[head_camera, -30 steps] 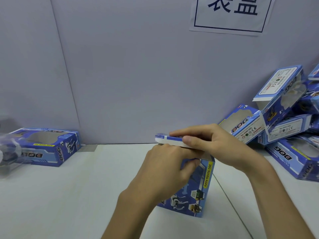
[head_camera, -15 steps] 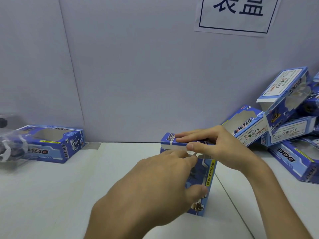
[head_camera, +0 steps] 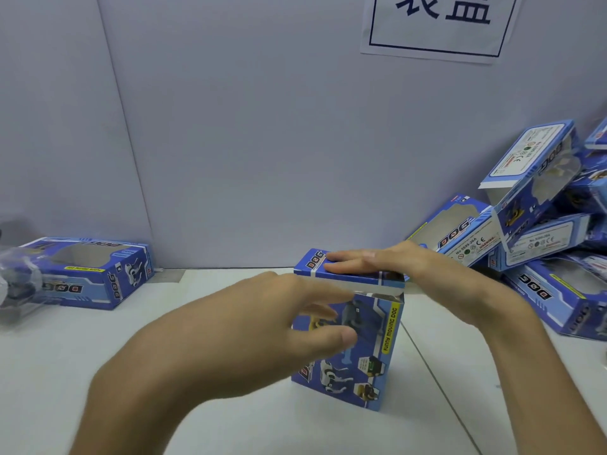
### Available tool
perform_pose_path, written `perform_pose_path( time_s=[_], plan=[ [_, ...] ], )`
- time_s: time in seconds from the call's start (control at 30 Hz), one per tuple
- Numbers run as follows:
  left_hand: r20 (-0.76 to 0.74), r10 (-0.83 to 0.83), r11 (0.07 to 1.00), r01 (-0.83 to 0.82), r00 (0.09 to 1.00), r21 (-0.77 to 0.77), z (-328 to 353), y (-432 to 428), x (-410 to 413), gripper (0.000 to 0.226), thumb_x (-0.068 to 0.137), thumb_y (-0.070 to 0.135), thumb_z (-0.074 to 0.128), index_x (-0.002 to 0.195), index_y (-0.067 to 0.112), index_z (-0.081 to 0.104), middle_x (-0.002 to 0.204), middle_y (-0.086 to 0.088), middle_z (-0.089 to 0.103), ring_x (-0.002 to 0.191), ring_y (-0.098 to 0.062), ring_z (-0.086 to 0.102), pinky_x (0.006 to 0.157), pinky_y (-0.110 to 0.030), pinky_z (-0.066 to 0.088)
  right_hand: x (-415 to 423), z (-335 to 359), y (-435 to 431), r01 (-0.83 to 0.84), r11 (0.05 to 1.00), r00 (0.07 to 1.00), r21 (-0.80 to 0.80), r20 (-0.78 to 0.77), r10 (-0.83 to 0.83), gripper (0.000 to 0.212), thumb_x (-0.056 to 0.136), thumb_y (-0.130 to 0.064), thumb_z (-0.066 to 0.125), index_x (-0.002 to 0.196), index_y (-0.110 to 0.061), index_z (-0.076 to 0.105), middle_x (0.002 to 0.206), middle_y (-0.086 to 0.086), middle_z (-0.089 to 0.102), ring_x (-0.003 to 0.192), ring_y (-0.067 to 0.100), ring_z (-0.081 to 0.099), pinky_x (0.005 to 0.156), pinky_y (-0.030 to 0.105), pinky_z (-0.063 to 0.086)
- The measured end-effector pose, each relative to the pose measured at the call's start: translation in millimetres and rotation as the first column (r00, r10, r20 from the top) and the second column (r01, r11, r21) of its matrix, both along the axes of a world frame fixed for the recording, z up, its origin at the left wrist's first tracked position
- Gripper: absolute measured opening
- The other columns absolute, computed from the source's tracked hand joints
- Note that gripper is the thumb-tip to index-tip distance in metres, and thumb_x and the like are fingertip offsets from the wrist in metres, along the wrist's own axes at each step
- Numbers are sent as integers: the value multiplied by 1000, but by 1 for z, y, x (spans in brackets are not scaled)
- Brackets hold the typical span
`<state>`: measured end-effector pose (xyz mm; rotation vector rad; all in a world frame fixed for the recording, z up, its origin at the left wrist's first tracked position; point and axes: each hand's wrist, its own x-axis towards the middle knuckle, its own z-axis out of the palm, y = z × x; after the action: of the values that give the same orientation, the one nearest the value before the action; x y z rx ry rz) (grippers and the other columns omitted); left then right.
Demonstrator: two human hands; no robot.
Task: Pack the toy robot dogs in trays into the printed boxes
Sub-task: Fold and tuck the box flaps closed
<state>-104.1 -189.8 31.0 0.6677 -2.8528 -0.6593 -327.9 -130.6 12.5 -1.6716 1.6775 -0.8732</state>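
Left hand (head_camera: 249, 330) and right hand (head_camera: 404, 267) both showing bare, wrists and forearms running on uncovered as far as I'm seeing, fingers (head_camera: 348, 257) slim, wearing short, plain nails

Packing station: heaped printed boxes (head_camera: 538, 231), wall sign (head_camera: 440, 24).

The upright box (head_camera: 374, 326) reads "DOG" and "FUNNY MOVING DOG"; a piled box (head_camera: 460, 231) shows "DOG" and seemingly "No 5599-20A".

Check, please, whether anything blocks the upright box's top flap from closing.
Nothing visible does. The right hand presses flat on the flap; the gap under it shows only white card. The left hand is lower, at the box.
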Motion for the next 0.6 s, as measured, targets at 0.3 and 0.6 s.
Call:
perform_pose_path(
  time_s=[0.3,0.6],
  plan=[
    [108,40,996,-31,993,-84,-18,-4,-24,35,98,55,44,128,41,53,115,18,65,97,0,60,81,-33,57,-14,-6,2,-17,1000,992,-7,128,18,39,98,-15,54,125,-42,65,127,-16,67,119,6,62,98,25,52],
    [13,16,993,-15,1000,-114,-21,-3,-30,35,99,53,42,133,56,45,112,22,63,102,-3,58,81,-32,55,-34,-11,6,-132,987,970,-94,191,148,46,92,-13,48,135,-18,61,136,-3,64,128,14,57,99,25,49]
  ],
)
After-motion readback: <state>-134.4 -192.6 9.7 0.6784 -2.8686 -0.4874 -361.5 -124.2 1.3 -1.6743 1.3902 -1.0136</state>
